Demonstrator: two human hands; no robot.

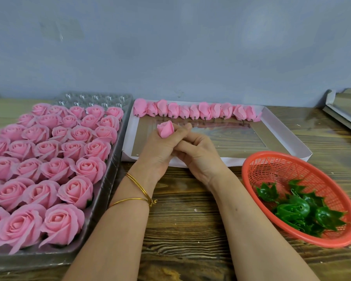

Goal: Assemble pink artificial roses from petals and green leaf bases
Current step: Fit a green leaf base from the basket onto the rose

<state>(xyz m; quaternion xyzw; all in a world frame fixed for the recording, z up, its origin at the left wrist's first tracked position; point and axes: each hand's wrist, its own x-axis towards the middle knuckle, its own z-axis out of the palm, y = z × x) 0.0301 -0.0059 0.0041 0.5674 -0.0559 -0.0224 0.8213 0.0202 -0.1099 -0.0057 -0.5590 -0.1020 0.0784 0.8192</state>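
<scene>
Our left hand [157, 153] clenches a pink rosebud [166, 129] over the white tray's [127, 138] left end. Our right hand [198, 154] curls against it, grasp unclear. Green leaf bases [292, 209] sit near-right of the tray.

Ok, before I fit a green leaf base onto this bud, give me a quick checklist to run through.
1. Bud held securely: ok. The left hand grips the pink bud.
2. Right hand free: cannot tell. It is curled against the left, and anything it holds is hidden.
3. Leaf bases within reach: ok, probably. Several lie in the red basket beside the right arm.
4. Room for the finished rose: ok. The tray has bare cups at its far end.
5. More buds waiting: ok. A row of buds lines the white box.
</scene>
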